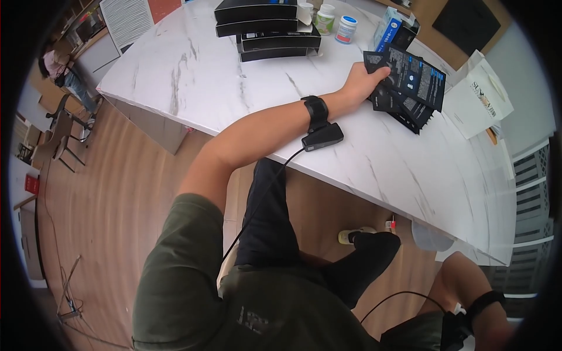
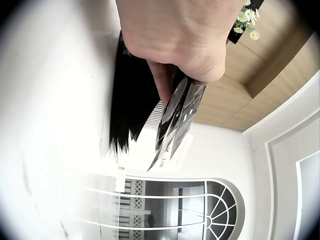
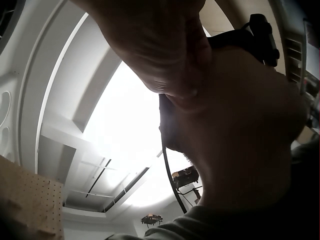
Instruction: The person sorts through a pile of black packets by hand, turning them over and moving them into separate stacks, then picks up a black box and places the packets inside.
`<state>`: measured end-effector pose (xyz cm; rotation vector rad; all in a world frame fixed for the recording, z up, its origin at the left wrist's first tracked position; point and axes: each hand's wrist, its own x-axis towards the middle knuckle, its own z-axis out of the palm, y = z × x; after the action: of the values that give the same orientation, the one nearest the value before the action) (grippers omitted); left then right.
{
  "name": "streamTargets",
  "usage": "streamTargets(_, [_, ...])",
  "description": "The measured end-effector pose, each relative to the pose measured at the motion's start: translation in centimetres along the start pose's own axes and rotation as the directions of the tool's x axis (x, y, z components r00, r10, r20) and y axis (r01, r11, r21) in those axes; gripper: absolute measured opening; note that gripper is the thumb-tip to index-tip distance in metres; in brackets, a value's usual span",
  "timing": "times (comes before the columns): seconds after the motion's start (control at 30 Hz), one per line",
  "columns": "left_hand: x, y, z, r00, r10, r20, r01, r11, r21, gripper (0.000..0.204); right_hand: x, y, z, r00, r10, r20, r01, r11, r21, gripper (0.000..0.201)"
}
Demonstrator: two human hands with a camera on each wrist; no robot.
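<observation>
My left hand (image 1: 361,85) reaches over the white marbled table and grips some flat black packets (image 1: 417,77) with white and blue print, thumb on top. In the left wrist view, the left hand (image 2: 175,40) has a finger between tilted upper packets (image 2: 182,112) and a dark stack of packets (image 2: 131,95) beneath. My right arm is bent up at the lower right of the head view, strap at its wrist. In the right wrist view, the right hand (image 3: 150,45) is close to the neck (image 3: 235,130), in shadow; its fingertips are hidden.
Several black boxes (image 1: 280,44) are stacked at the table's back. Beside them stand a green-labelled bottle (image 1: 325,20), a blue-capped bottle (image 1: 346,30) and a blue-white box (image 1: 386,29). A white paper bag (image 1: 477,99) stands right of the packets. Another person (image 1: 67,76) is far left.
</observation>
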<state>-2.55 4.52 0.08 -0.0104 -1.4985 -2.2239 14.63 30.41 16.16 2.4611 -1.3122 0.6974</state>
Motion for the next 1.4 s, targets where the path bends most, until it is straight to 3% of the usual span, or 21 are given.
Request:
streamTargets(0.57, [0.1,-0.1,0.1,1.000,0.006,-0.009,-0.007,0.999,-0.045,0.025,0.2,0.7,0.1,0.998,0.018,-0.053,-0.020,0.999,-0.025,0.029])
streamTargets(0.67, [0.1,-0.4,-0.1,1.000,0.012,-0.008,-0.012,0.999,-0.044,0.027,-0.8,0.5,-1.2,0.994,0.020,-0.108,-0.023,0.999,-0.026,0.030])
streamTargets(0.77, [0.4,-0.6,-0.1,1.000,0.018,-0.023,-0.019,0.999,-0.051,0.026,-2.1,0.6,-4.0,0.963,0.028,-0.268,-0.044,0.998,-0.054,0.030])
streamTargets(0.83, [0.2,-0.7,0.1,1.000,0.017,-0.023,-0.018,0.998,-0.060,0.026,-3.0,1.7,-5.9,0.876,0.058,-0.479,-0.103,0.992,-0.067,0.031])
streamTargets(0.93, [0.2,-0.6,-0.1,0.999,0.042,-0.005,-0.042,0.997,-0.069,0.029,-4.7,5.6,-8.2,0.570,0.144,-0.809,-0.244,0.970,0.001,0.031])
streamTargets(1.0, [-0.3,-0.1,0.1,0.998,0.065,-0.007,-0.065,0.997,-0.029,0.030,-5.8,9.7,-8.6,0.377,0.274,-0.885,-0.386,0.915,0.119,0.031])
streamTargets(1.07, [-0.3,0.0,0.2,0.996,0.092,0.003,-0.092,0.996,-0.006,0.031,-7.6,15.3,-7.2,0.213,0.482,-0.850,-0.539,0.784,0.309,0.032])
streamTargets(1.1, [-0.3,-0.1,0.2,0.994,0.112,0.004,-0.112,0.993,0.018,0.031,-8.4,18.0,-5.5,0.272,0.516,-0.812,-0.584,0.759,0.288,0.028])
streamTargets(1.13, [-0.2,-0.3,0.1,0.991,0.132,0.005,-0.132,0.990,0.042,0.032,-11.0,21.8,-4.6,0.195,0.595,-0.780,-0.575,0.713,0.400,0.028])
streamTargets(1.17, [0.0,-0.4,0.1,0.988,0.153,0.008,-0.153,0.986,0.067,0.033,-14.2,25.3,-3.3,0.188,0.661,-0.726,-0.728,0.591,0.349,0.036])
streamTargets(1.2, [0.2,-0.6,-0.1,0.977,0.210,0.038,-0.213,0.971,0.112,0.034,-17.1,27.9,-1.4,0.248,0.668,-0.701,-0.830,0.520,0.201,0.047])
streamTargets(1.23, [0.1,-0.4,0.0,0.973,0.219,0.069,-0.227,0.963,0.143,0.033,-16.8,27.6,0.5,0.188,0.755,-0.628,-0.896,0.394,0.206,0.053])
streamTargets(1.27, [-0.2,0.1,0.1,0.969,0.227,0.096,-0.240,0.955,0.175,0.032,-16.7,27.3,2.3,0.105,0.856,-0.506,-0.773,0.390,0.500,0.049])
streamTargets(1.3, [-0.7,0.7,0.4,0.966,0.229,0.121,-0.250,0.945,0.209,0.031,-16.4,26.2,3.3,0.117,0.929,-0.352,-0.632,0.343,0.695,0.044])
streamTargets(1.4, [-1.4,1.3,0.6,0.964,0.233,0.125,-0.260,0.921,0.289,0.032,-17.9,27.0,5.3,0.223,0.941,-0.256,-0.502,0.336,0.797,0.036])
